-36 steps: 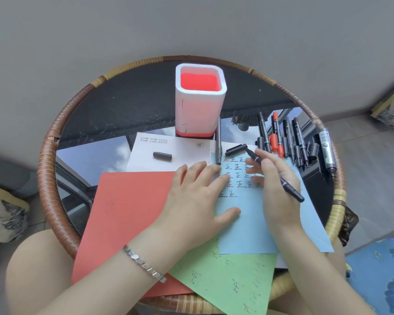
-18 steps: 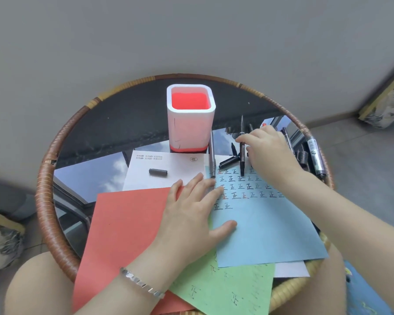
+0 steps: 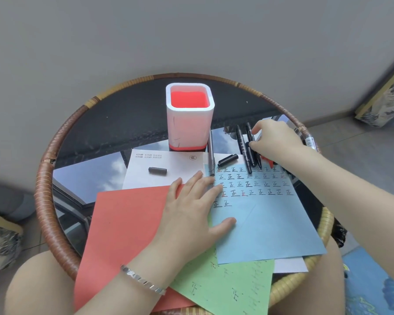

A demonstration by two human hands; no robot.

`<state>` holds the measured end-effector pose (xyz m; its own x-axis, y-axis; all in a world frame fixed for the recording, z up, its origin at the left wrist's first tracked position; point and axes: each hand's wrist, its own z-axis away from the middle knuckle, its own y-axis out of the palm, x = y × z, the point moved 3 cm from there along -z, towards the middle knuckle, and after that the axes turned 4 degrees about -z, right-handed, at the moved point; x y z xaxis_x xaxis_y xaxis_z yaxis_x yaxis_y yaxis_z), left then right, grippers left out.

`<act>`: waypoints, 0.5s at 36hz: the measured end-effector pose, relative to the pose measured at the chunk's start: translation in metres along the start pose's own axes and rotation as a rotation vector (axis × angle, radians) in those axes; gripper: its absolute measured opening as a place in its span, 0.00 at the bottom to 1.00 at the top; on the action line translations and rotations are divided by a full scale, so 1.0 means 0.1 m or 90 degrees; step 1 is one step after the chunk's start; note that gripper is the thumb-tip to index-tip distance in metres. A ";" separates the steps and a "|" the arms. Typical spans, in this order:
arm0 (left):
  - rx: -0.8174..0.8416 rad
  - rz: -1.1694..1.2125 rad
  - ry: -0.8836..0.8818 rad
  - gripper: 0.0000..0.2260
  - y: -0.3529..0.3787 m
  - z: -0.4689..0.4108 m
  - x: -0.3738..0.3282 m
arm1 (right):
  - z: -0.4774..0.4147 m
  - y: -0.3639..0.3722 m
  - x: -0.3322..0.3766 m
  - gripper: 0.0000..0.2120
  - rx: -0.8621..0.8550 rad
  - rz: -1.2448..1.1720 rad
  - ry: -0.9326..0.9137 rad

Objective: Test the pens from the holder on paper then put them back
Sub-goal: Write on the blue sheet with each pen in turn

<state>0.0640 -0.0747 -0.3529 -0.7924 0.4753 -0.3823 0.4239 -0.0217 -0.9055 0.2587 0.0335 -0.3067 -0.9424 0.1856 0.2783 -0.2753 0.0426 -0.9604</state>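
Paper covers the near half of our round table (image 3: 46, 183): a red sheet (image 3: 127, 223) at the lower left, a green sheet (image 3: 232, 287) at the bottom, a white sheet (image 3: 168, 162) above the red one, and a blue sheet (image 3: 271, 223) at the centre right, lying over the others. The blue sheet bears rows of small written marks along its upper part. Our left hand (image 3: 191, 214), with a bracelet (image 3: 143, 280) at the wrist, lies flat with fingers spread, palm on the red sheet and fingertips and thumb pressing on the blue one. Our right hand (image 3: 275, 142) reaches to the upper right, its fingers curled over the black pens (image 3: 242, 146) that lie side by side on the glass, right of the holder; forefinger and thumb touch one of them, but we cannot tell whether they grip it. The lower tips of these pens reach onto the top edge of the blue sheet. The holder (image 3: 190, 123), white outside and red within, stands upright at the top centre, just above the white sheet. A grey pen (image 3: 211, 153) lies just beside its right wall, pointing down at the blue sheet. One loose cap (image 3: 157, 170) rests on the white sheet, and another cap (image 3: 228, 159) lies between the grey pen and the black pens.
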 end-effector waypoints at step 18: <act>0.008 0.006 -0.006 0.31 0.01 0.01 -0.01 | 0.90 0.01 -0.11 0.13 0.008 -0.781 0.076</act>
<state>0.0648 -0.0757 -0.3542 -0.7920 0.4672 -0.3930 0.4263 -0.0376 -0.9038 0.2514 -0.0565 -0.3092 -0.0357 0.1172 0.9925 -0.9681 0.2423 -0.0635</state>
